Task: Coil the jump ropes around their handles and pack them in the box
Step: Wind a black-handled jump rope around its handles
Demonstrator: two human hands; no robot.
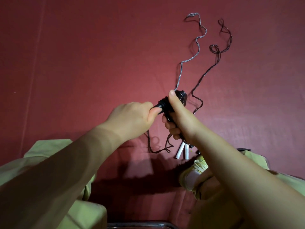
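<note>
We find both hands raised over the red floor [82, 71], working on one black jump rope. The right hand [179, 119] grips the black handles [179, 98], thumb laid along their upper side and fingers [171, 128] curled round them from beneath; several turns of cord already sit on the bundle. The left hand [132, 119] pinches the black cord [158, 105] between thumb and curled fingers just beside the bundle — touching it or nearly so, we cannot tell which.

The bundle's long axis runs from lower near the person up and away toward the far edge of the floor. The left hand lies to the left of that axis and is the hand that carries the cord, so we judge the next wrap must pass across the axis, round the handles, with the right hand holding the bundle steady.

Slack remains: a dark strand [214, 63] trails from the bundle toward the far right of the floor, and a loop [158, 149] hangs below the hands. We judge the coiling as part done.

A second rope lies on the floor — its grey cord [197, 40] snakes toward the far edge, its white handles [182, 150] near the person's shoe [196, 169]. It is uncoiled. No box is identifiable; a dark rim at the near edge is too little to name.
</note>
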